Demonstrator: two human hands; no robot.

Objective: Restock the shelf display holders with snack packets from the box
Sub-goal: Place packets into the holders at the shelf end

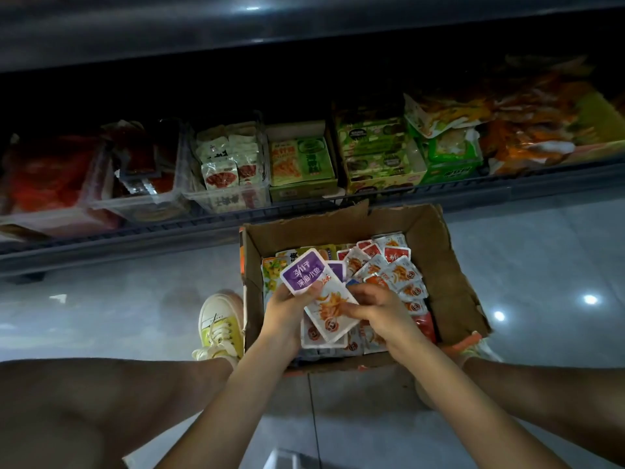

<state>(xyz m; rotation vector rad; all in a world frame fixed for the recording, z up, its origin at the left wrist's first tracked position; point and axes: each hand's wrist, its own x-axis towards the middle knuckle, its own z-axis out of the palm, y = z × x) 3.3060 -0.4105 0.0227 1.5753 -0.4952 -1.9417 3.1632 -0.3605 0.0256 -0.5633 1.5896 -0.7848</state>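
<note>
An open cardboard box [436,265] stands on the floor below the shelf, holding several small snack packets [394,269], mostly white with red and orange print. Over the box my left hand [287,313] grips a fanned stack of purple-and-white packets [304,272]. My right hand [375,309] pinches the lower part of a white-orange packet [329,313] from the same stack. Clear display holders [230,170] with packets sit on the low shelf behind the box.
The dark shelf [203,228] carries clear bins at the left and green and yellow cartons [375,157] at the right. An upper shelf overhangs it. My knees and a yellow sneaker [221,324] flank the box on the glossy tiled floor [541,265].
</note>
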